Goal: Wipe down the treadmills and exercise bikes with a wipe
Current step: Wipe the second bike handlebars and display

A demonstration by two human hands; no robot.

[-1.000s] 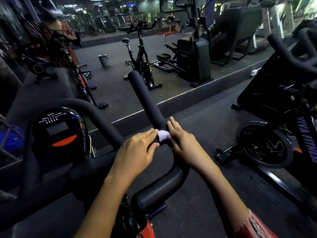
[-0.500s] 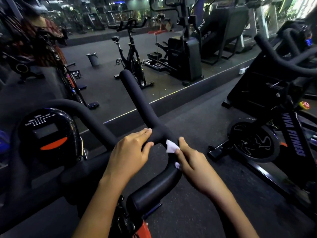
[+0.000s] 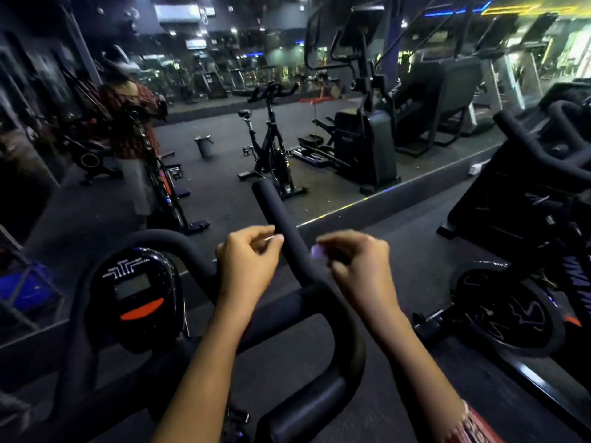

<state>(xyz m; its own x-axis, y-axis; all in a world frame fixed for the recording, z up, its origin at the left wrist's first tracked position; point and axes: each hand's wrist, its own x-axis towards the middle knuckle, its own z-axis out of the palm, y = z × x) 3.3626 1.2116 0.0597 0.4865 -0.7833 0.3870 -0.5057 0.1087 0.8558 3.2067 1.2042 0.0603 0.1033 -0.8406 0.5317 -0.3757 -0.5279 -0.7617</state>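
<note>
R hand (image 3: 361, 266) pinches small pale wipe (image 3: 317, 251), blurred, just right of bike handlebar (image 3: 278, 215). L hand (image 3: 249, 266) on bar's other side, fingers curled; white sliver (image 3: 269, 238) at tips, can't tell if pinched.

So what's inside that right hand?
A small pale wipe peeks out at the fingertips of the right hand, blurred. The curled fingers cover the rest of it, so its full shape can't be seen.

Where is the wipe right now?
Head view, centre: the wipe is pinched in the right hand, just right of the bike's black handlebar horn.
</note>
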